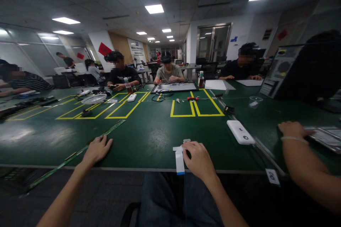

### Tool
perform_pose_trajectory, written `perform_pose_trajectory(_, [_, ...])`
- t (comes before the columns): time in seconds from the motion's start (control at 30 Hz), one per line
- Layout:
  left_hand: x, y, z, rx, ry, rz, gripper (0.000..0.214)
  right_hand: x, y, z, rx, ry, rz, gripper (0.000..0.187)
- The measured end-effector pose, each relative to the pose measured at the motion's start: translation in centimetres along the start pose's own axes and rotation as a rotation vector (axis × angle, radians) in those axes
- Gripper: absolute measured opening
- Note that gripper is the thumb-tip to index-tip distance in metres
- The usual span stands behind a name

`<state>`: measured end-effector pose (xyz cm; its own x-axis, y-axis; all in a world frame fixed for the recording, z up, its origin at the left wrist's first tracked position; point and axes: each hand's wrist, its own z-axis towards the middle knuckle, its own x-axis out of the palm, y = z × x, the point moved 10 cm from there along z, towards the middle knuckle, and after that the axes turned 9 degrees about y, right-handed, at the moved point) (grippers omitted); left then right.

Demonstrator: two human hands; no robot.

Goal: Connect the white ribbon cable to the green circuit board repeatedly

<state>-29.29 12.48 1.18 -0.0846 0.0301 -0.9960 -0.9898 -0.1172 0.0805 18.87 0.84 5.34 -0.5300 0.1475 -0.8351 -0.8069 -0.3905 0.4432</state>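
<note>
My left hand [98, 149] lies flat on the green table near its front edge, fingers outstretched. It covers part of a long, narrow green circuit board strip [115, 126], which runs diagonally past the table edge. In front of me, my right hand [198, 159] is closed, thumb and fingertips pinching the upper end of a white flat ribbon cable [179, 161]. The cable is T-shaped, and its blue tip hangs over the front edge. Just beyond those fingertips is a small pale piece [187, 140], partly hidden.
At right, a white power bank [239, 132] lies beside a long dark strip. Another person's hand [292, 129] rests near flat panels [326, 138]. A computer case [279, 72] stands behind. Farther off are a red screwdriver [192, 98], bottles and co-workers.
</note>
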Motion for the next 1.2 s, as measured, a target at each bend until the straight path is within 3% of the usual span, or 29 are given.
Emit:
perform_pose_trajectory(0.2, [-0.4,-13.1,-0.1,0.292,-0.042,-0.109,0.072,-0.2,0.1,0.0,-0.01,-0.007,0.005,0.028])
perform_pose_trajectory(0.4, [-2.5,-26.3,-4.2,0.629,-0.065,-0.27,0.067,0.1,0.1,0.0,-0.02,-0.009,-0.045,0.028])
perform_pose_trajectory(0.53, [-3.8,-32.4,-6.9,0.809,-0.086,-0.334,0.059,0.1,0.1,-0.1,-0.044,-0.037,-0.032,0.029])
perform_pose_trajectory(0.67, [-4.9,-34.7,-8.1,0.807,-0.116,-0.361,0.056,-0.4,-0.5,-0.3,-0.01,-0.109,-0.03,0.031])
perform_pose_trajectory(0.83, [-5.2,-34.8,-9.1,0.844,-0.077,-0.379,0.056,-0.3,-1.4,-0.1,0.077,-0.101,-0.058,0.035])
perform_pose_trajectory(1.03, [-5.4,-35.0,-10.6,0.971,0.034,-0.445,0.064,0.0,-1.1,0.0,0.058,-0.073,-0.076,0.031])
perform_pose_trajectory(1.2, [-5.5,-35.1,-10.8,0.975,0.085,-0.452,0.064,-0.1,-0.8,-0.2,0.033,-0.085,-0.08,0.032])
